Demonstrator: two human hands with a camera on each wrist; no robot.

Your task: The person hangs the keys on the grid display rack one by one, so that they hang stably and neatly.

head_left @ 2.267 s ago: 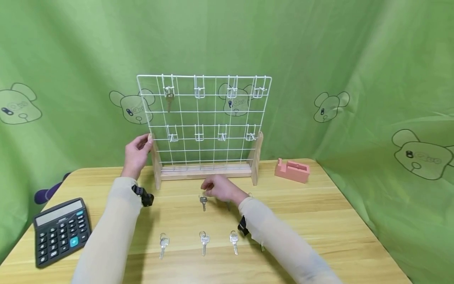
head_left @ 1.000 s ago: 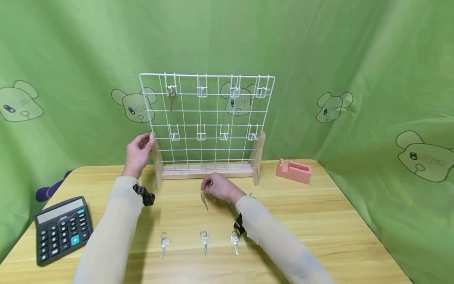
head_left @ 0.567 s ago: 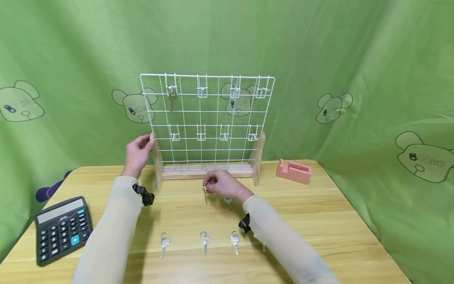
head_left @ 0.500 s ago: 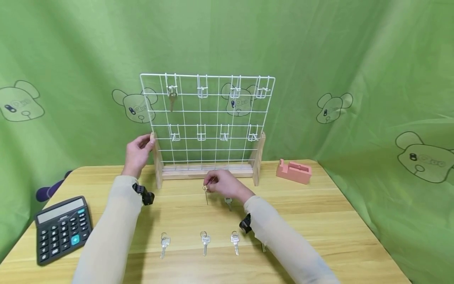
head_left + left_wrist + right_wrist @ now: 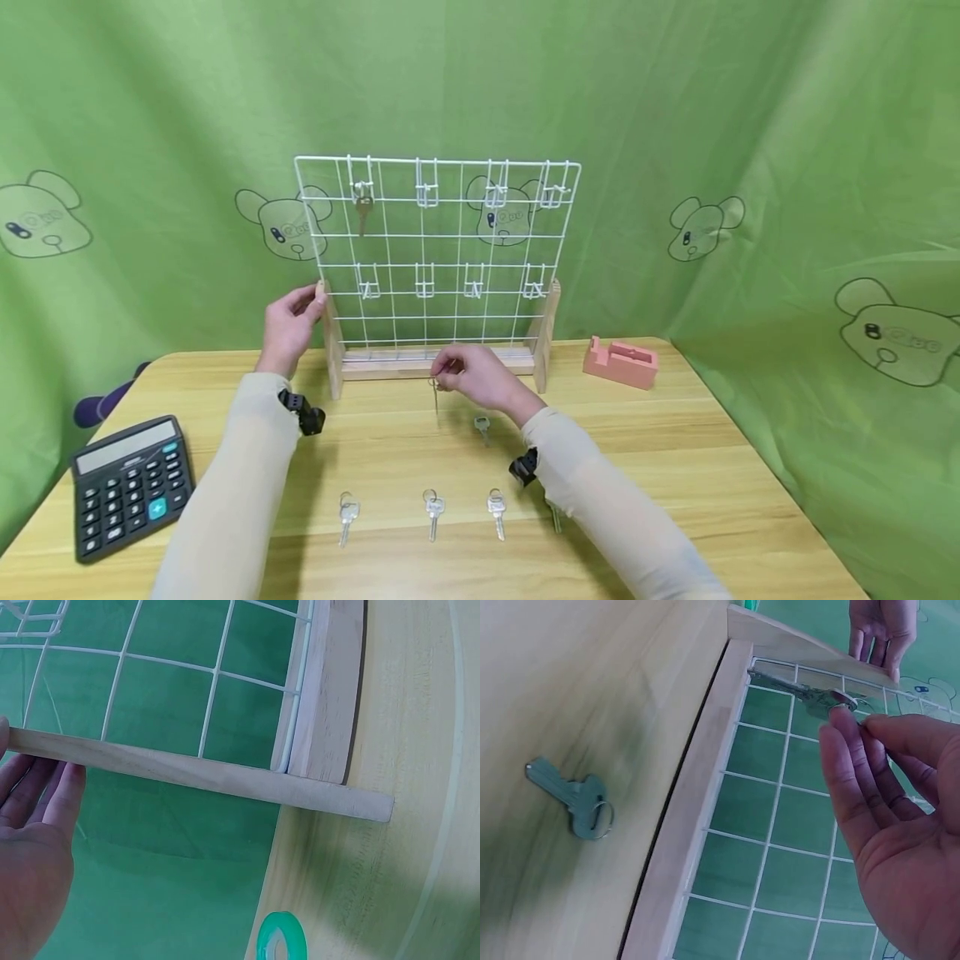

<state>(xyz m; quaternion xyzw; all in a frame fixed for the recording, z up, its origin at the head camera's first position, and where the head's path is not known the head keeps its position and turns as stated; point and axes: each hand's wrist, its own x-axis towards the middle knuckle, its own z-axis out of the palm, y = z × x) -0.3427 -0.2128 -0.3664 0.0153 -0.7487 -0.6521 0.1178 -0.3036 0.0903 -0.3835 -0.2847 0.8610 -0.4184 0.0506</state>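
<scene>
My right hand (image 5: 480, 379) pinches a key (image 5: 436, 400) by its ring, the key dangling just in front of the rack's wooden base (image 5: 382, 372). In the right wrist view the held key (image 5: 810, 694) points away from the fingertips, overlapping the white wire grid. My left hand (image 5: 288, 329) grips the rack's left wooden post (image 5: 331, 342), thumb on one side and fingers on the other. One key (image 5: 363, 215) hangs from the top-left hook; the other hooks hold none. Beneath my right hand a key (image 5: 482, 428) lies on the table.
A front row of keys includes one (image 5: 348, 510) at left, two beside it, and another (image 5: 555, 518) partly behind my right sleeve. A calculator (image 5: 133, 487) lies at left, a pink tape dispenser (image 5: 620, 363) at back right. The left wrist view shows a green ring (image 5: 300, 941).
My right hand has picked up the key that lay below it and raised it slightly toward the rack. My left hand stays on the post.
</scene>
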